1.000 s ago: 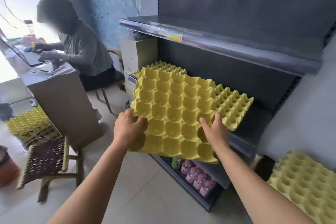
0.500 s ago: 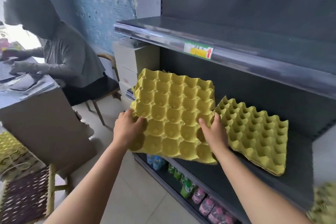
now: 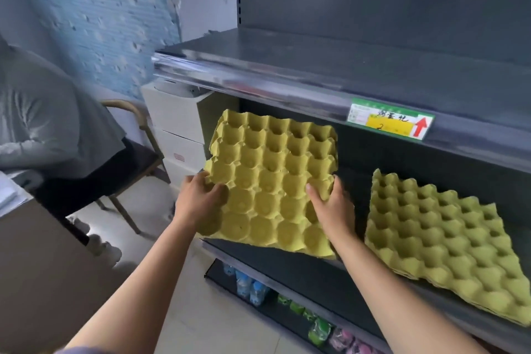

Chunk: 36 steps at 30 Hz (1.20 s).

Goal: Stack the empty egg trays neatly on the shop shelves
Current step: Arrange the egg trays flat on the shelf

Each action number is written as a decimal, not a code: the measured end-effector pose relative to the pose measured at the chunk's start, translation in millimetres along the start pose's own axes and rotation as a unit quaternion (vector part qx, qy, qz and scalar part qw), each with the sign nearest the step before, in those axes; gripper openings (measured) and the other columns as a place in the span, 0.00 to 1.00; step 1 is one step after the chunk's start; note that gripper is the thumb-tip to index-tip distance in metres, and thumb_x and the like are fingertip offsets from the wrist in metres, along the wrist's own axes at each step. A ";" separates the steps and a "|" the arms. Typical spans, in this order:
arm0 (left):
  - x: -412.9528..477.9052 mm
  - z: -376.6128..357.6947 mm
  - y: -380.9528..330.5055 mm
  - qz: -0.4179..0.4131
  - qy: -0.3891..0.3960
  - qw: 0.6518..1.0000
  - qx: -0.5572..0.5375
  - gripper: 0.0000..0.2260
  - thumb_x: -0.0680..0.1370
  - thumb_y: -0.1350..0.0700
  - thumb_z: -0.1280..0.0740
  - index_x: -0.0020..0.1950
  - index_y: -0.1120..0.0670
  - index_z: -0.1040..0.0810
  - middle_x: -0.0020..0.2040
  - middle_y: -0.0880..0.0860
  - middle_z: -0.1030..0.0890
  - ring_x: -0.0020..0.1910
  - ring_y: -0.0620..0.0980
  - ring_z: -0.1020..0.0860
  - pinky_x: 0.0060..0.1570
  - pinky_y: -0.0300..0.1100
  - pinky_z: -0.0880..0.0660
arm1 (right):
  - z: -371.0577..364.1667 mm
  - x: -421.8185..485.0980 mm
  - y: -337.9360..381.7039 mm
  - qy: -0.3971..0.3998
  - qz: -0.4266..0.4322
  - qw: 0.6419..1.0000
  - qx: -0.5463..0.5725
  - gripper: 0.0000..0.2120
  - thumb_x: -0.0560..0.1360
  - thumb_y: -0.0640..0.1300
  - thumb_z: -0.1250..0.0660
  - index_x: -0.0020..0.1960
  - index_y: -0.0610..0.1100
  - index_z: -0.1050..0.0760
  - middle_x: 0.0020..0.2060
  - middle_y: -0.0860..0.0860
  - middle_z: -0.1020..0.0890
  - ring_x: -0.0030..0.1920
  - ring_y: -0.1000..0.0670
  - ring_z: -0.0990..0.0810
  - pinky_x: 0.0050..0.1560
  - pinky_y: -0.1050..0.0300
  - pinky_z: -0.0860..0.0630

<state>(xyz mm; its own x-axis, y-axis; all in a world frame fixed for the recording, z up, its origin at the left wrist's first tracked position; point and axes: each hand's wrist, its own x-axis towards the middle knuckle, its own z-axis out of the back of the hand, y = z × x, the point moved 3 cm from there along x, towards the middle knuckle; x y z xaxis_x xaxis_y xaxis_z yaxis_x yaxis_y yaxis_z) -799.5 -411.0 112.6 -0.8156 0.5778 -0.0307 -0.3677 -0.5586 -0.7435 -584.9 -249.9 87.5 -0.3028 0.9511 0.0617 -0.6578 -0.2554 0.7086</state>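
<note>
Yellow egg tray [image 3: 270,178] tilted over the left end of the dark middle shelf [image 3: 324,273], left hand [image 3: 198,198] clasping its left edge, right hand [image 3: 330,207] closed on its right edge, second tray [image 3: 448,241] lying flat just to its right, price label [image 3: 390,122] on the upper shelf edge above, small bottles [image 3: 250,287] on the bottom shelf.

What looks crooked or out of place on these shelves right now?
The egg trays already on the middle shelf sit skewed, with the near corner hanging over the shelf's front edge. The held tray, gripped by the left hand and right hand, is tilted and not yet set down. No visible damage.
</note>
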 end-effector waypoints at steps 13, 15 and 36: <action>152.6 -4.5 48.0 -0.034 0.184 0.982 0.020 0.32 0.72 0.44 0.30 0.71 0.54 0.36 0.64 0.60 0.31 0.60 0.61 0.27 0.61 0.54 0.29 | -84.9 26.4 47.1 -0.020 -0.053 0.997 0.052 0.41 0.72 0.55 0.29 0.77 0.46 0.46 0.70 0.42 0.35 0.69 0.43 0.34 0.65 0.50 0.32; 170.4 -9.8 48.1 -0.039 0.186 0.982 0.018 0.32 0.72 0.44 0.30 0.71 0.54 0.37 0.64 0.60 0.31 0.60 0.61 0.27 0.61 0.54 0.30 | -91.9 38.2 49.9 -0.029 -0.058 0.996 0.054 0.39 0.73 0.54 0.30 0.77 0.46 0.46 0.71 0.43 0.35 0.70 0.44 0.35 0.66 0.49 0.33; 154.1 -34.8 -19.9 -0.336 0.047 0.913 0.227 0.16 0.78 0.49 0.39 0.64 0.55 0.27 0.60 0.58 0.25 0.60 0.61 0.29 0.57 0.53 0.33 | -70.4 46.6 67.5 -0.146 0.066 0.946 -0.281 0.18 0.77 0.51 0.37 0.64 0.45 0.27 0.59 0.44 0.23 0.56 0.39 0.24 0.50 0.46 0.25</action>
<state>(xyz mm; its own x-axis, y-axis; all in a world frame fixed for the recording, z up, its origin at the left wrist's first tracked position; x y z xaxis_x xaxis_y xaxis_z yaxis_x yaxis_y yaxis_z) -902.3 -290.1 99.5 -0.3046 0.9170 0.2575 -0.9352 -0.2367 -0.2636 -692.0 -235.1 88.7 -0.2586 0.8910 0.3732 -0.9150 -0.3498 0.2012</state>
